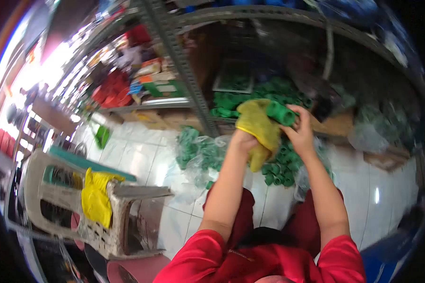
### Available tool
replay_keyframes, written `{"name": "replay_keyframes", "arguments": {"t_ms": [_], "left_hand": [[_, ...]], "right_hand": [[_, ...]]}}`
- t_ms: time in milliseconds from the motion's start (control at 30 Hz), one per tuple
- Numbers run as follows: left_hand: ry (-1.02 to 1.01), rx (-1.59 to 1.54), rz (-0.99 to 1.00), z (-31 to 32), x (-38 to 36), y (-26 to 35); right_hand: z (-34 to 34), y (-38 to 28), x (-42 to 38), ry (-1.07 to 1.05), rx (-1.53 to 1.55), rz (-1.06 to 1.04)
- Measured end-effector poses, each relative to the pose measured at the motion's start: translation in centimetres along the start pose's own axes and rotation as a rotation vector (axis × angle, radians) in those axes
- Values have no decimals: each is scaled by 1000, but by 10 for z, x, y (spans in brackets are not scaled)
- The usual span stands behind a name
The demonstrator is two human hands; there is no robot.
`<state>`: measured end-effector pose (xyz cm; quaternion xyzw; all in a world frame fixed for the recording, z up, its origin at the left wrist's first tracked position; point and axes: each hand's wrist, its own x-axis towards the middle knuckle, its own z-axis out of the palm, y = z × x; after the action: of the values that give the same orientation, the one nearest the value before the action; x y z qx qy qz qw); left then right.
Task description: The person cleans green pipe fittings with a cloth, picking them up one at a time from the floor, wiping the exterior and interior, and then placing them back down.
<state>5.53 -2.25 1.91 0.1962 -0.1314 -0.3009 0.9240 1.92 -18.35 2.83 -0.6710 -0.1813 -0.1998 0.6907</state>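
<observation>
A green plastic pipe fitting [282,113] with round open ends is gripped by the fingers of my right hand [301,131]. My left hand [245,139] is closed on a yellow cloth [258,121], which covers most of its fingers and lies against the fitting's left side. Below the hands, a pile of green fittings [279,172] rests on the tiled floor. More green fittings [226,100] fill the low shelf just beyond.
A worn plastic chair [123,191] with another yellow cloth [97,198] on it stands at left. Bagged green fittings [193,148] lie on the floor. A metal shelf post [179,61] rises ahead. Clear plastic bags [373,129] are at right.
</observation>
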Motion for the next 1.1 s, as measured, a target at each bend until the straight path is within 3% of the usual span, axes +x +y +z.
{"name": "replay_keyframes", "arguments": {"t_ms": [33, 100, 133, 233, 300, 767, 867, 933, 967, 1033, 1100], "left_hand": [[15, 102, 90, 4, -1, -2], [14, 71, -25, -7, 2, -9], [184, 285, 53, -6, 2, -13], [253, 617, 232, 27, 0, -14], [353, 529, 262, 17, 7, -22], [375, 463, 333, 11, 7, -19], [375, 445, 330, 12, 6, -17], [372, 434, 326, 12, 5, -16], [370, 428, 324, 12, 5, -15], [366, 417, 320, 11, 5, -14], [362, 404, 315, 11, 5, -13]], "right_hand": [[0, -1, 0, 1, -204, -49], [2, -1, -1, -39, -414, -137], [2, -10, -2, -99, -610, -227], [10, -5, -7, -126, -584, -154], [10, -3, -8, -140, -626, -170], [17, -6, -10, -145, -637, -213], [15, -5, -12, -163, -503, -78], [5, 17, -9, -122, -140, 61], [3, 21, -9, -122, -140, 61], [1, 25, -8, 57, -71, 370], [-20, 75, -10, 103, -63, 388]]}}
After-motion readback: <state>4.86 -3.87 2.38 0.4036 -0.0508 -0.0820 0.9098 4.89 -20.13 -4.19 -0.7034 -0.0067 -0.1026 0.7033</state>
